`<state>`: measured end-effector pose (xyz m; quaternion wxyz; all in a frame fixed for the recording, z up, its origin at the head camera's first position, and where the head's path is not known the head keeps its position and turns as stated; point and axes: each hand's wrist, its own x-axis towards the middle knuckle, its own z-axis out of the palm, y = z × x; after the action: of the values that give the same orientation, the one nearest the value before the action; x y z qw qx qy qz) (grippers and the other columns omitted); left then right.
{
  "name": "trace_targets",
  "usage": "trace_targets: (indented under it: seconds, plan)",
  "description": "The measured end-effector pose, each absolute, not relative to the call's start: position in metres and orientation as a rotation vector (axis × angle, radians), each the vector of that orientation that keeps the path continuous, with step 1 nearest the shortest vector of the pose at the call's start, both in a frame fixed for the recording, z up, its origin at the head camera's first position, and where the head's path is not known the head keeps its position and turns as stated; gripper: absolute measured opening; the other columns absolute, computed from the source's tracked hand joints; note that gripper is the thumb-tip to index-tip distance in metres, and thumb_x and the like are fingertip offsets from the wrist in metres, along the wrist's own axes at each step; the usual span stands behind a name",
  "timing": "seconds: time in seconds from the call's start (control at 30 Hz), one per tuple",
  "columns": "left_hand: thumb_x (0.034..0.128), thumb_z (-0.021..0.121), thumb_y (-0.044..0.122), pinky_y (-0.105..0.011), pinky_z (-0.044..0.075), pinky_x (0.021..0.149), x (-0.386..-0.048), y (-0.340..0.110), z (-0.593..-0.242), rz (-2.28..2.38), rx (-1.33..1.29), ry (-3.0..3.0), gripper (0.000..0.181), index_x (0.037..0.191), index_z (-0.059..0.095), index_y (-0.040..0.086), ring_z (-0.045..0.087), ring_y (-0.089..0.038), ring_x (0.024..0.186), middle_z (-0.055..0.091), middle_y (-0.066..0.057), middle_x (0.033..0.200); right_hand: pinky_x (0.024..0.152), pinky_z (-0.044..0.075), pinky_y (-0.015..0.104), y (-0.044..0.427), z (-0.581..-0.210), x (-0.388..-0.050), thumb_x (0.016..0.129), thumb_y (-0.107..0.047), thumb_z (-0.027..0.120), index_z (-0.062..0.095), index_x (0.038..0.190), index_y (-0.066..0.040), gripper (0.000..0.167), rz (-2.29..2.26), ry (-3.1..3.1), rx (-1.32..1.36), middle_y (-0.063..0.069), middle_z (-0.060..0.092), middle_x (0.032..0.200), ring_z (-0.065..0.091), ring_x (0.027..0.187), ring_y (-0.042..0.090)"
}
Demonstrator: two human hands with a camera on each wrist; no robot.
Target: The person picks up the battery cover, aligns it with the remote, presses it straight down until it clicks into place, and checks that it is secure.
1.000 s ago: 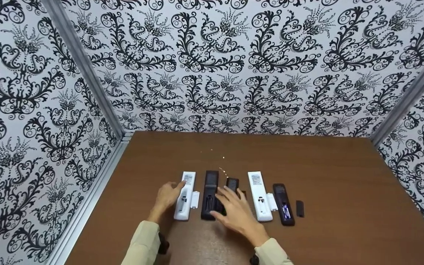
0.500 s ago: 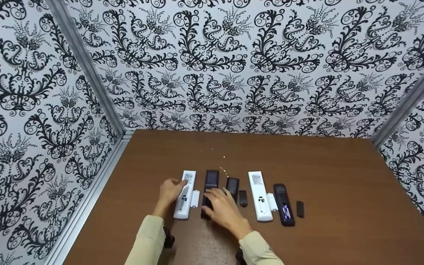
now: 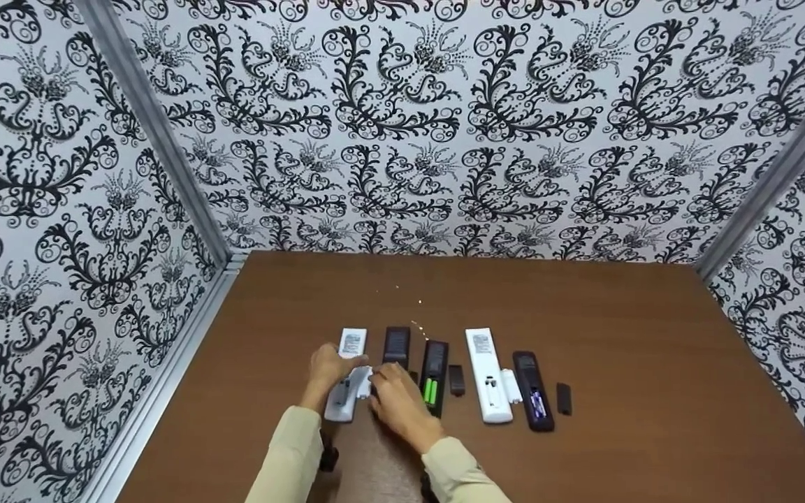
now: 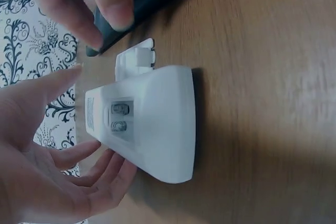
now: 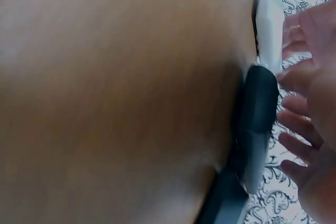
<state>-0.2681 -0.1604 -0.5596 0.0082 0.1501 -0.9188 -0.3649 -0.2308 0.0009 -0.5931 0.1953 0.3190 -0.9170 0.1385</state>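
Observation:
A white remote control [image 3: 353, 342] lies back up at the left of a row, its battery compartment [image 4: 123, 118] uncovered, with metal showing inside. Beside it, my left hand [image 3: 329, 367] has its fingers against the remote's left side; the thumb [image 4: 63, 81] stretches out above, free of it. The white battery cover [image 4: 135, 64] lies along the remote's right side. My right hand [image 3: 400, 405] hovers over the lower part of a dark remote control [image 3: 396, 342], its fingertips near that cover. In the left wrist view its thumb and a finger look apart from the cover.
Right of my right hand lies a dark remote [image 3: 436, 355] with green batteries [image 3: 430, 391] and a dark cover [image 3: 456, 379]. Further right are another uncovered white remote [image 3: 483, 356] with its cover [image 3: 509, 386], and a dark remote [image 3: 525, 367] with purple batteries and its cover [image 3: 564, 399].
My right hand has moved left from the dark remotes toward the white cover, uncovering the green batteries to view. The left hand stays at the white remote, its thumb shifted slightly nearer the cover.

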Motion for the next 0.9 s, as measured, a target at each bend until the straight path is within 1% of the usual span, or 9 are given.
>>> trace_targets:
  seconds: [0.1,0.23,0.3,0.43,0.53,0.63,0.77,0.9]
  plan:
    - [0.0750,0.087,0.035,-0.035,0.047,0.063,-0.265,-0.161,-0.561,-1.064,0.501,-2.932,0.042,0.088,0.069,-0.001,0.056,-0.021,0.071,0.068,-0.012,0.080,0.098,0.053,0.035,-0.006,-0.600,-0.227,0.081,-0.019,0.080,0.072,0.097,-0.008,0.021,0.361,-2.547,0.873,0.006,0.070,0.107,0.063,0.104,0.022]
    - [0.0747,0.087,0.031,-0.041,0.051,0.071,-0.262,-0.165,-0.568,-1.039,0.516,-2.956,0.041,0.092,0.070,-0.002,0.058,-0.024,0.076,0.069,-0.015,0.085,0.089,0.053,0.034,-0.014,-0.605,-0.224,0.079,-0.022,0.080,0.074,0.092,-0.010,0.019,0.299,-2.538,0.832,0.005,0.070,0.102,0.061,0.098,0.021]
    - [0.0749,0.087,0.030,-0.043,0.051,0.071,-0.262,-0.167,-0.570,-1.065,0.513,-2.951,0.042,0.094,0.069,-0.003,0.058,-0.024,0.077,0.069,-0.015,0.087,0.089,0.051,0.035,-0.017,-0.605,-0.224,0.080,-0.024,0.080,0.075,0.090,-0.013,0.016,0.255,-2.562,0.809,0.003,0.069,0.101,0.059,0.097,0.021]
    - [0.0757,0.087,0.030,-0.045,0.053,0.075,-0.265,-0.168,-0.570,-1.143,0.523,-2.939,0.048,0.103,0.067,-0.005,0.062,-0.027,0.083,0.071,-0.018,0.094,0.089,0.047,0.038,-0.020,-0.601,-0.226,0.082,-0.026,0.078,0.078,0.086,-0.019,0.008,0.212,-2.612,0.787,0.001,0.069,0.100,0.057,0.098,0.021]
    - [0.0750,0.087,0.028,-0.046,0.053,0.081,-0.268,-0.169,-0.570,-1.185,0.521,-2.923,0.052,0.108,0.066,-0.006,0.063,-0.029,0.086,0.071,-0.019,0.097,0.090,0.046,0.040,-0.021,-0.600,-0.227,0.083,-0.025,0.077,0.079,0.083,-0.020,0.005,0.244,-2.631,0.775,0.000,0.070,0.099,0.057,0.099,0.022]
    - [0.0744,0.088,0.027,-0.043,0.054,0.078,-0.270,-0.169,-0.570,-1.192,0.500,-2.912,0.048,0.102,0.068,-0.006,0.061,-0.026,0.080,0.071,-0.017,0.092,0.092,0.046,0.041,-0.021,-0.600,-0.227,0.082,-0.024,0.077,0.079,0.078,-0.021,0.005,0.267,-2.630,0.756,-0.001,0.071,0.096,0.058,0.097,0.022]
    - [0.0749,0.088,0.028,-0.039,0.052,0.071,-0.272,-0.168,-0.569,-1.206,0.486,-2.898,0.044,0.097,0.070,-0.006,0.058,-0.022,0.075,0.071,-0.016,0.087,0.093,0.046,0.041,-0.022,-0.600,-0.229,0.082,-0.023,0.076,0.078,0.075,-0.020,0.007,0.223,-2.617,0.734,-0.003,0.071,0.092,0.058,0.095,0.020]
    - [0.0731,0.088,0.026,-0.039,0.054,0.070,-0.272,-0.169,-0.567,-1.254,0.455,-2.824,0.046,0.097,0.072,-0.010,0.060,-0.025,0.074,0.073,-0.020,0.088,0.087,0.045,0.038,-0.021,-0.598,-0.229,0.082,-0.024,0.076,0.077,0.080,-0.018,0.007,0.158,-2.594,0.725,-0.004,0.071,0.094,0.058,0.094,0.020]
